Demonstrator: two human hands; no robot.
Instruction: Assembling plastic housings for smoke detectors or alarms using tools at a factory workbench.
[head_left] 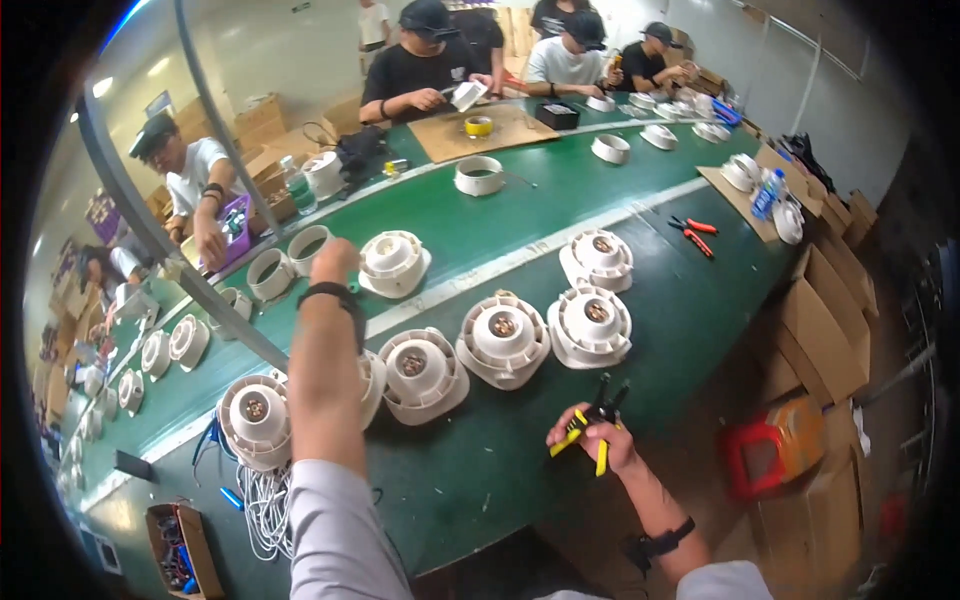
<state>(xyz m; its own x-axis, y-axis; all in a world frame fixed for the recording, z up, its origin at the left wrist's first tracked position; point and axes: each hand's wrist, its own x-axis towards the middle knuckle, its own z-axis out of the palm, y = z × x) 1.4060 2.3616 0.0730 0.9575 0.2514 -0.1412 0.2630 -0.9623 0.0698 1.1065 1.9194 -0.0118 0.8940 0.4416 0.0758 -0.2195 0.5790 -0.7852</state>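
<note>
My left hand (pixel 337 260) reaches far over the green bench, between a white ring (pixel 307 246) and a round white lamp-holder-like housing (pixel 393 262) on the belt. Its fingers are mostly hidden, so whether it grips either one does not show. Near the front edge, my right hand (pixel 605 440) is closed around wire strippers (pixel 602 418) with yellow and black handles, jaws pointing away from me. Nearer me stand several similar housings with coppery metal parts in their centres, among them one in the middle (pixel 503 326) and one beside it (pixel 592 326).
Red-handled pliers (pixel 695 236) lie on the right. White cable (pixel 266 512) hangs at the near left by a box of tools (pixel 183 550). A metal post (pixel 225 310) rises left of my arm. Co-workers sit across the belt. Cartons (pixel 825 335) and a red stool (pixel 750 460) stand right.
</note>
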